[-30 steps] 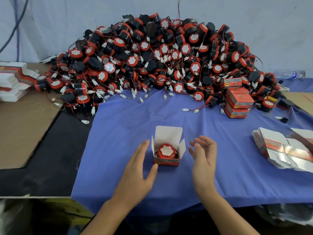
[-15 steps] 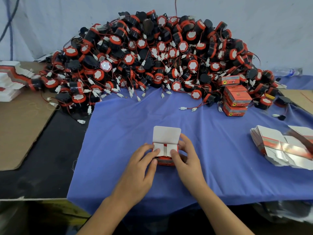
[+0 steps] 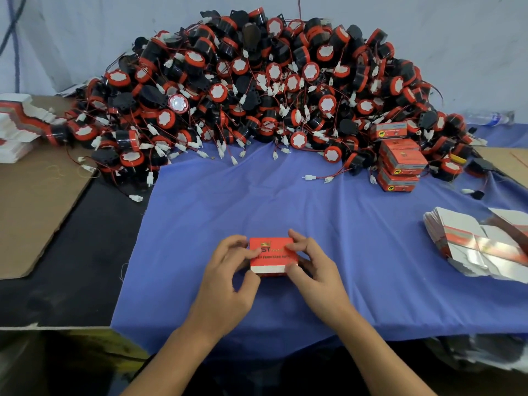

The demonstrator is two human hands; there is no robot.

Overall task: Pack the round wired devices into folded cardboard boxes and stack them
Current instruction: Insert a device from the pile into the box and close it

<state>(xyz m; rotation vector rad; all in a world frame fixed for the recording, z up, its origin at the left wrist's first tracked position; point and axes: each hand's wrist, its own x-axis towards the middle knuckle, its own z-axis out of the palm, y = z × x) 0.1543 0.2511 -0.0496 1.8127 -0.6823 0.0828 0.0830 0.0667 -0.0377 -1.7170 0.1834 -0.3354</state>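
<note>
A small red cardboard box (image 3: 271, 254) with its lid folded down sits on the blue cloth (image 3: 285, 201) near the front edge. My left hand (image 3: 228, 278) grips its left side with curled fingers, thumb at the front. My right hand (image 3: 311, 267) grips the right side, fingers over the lid and thumb at the front white strip. The device inside is hidden. A big heap of round black-and-red wired devices (image 3: 257, 90) fills the back. A short stack of closed red boxes (image 3: 400, 164) stands at the heap's right foot.
Flat unfolded box blanks (image 3: 480, 247) lie in a pile at the right. More blanks (image 3: 17, 130) are stacked at the far left on brown cardboard (image 3: 37, 201). A plastic bottle (image 3: 485, 118) lies at the back right. Loose white connectors trail onto the cloth.
The box was open with a device showing; both hands came in, folded the side flaps, then brought the lid down so the red top now covers it.
</note>
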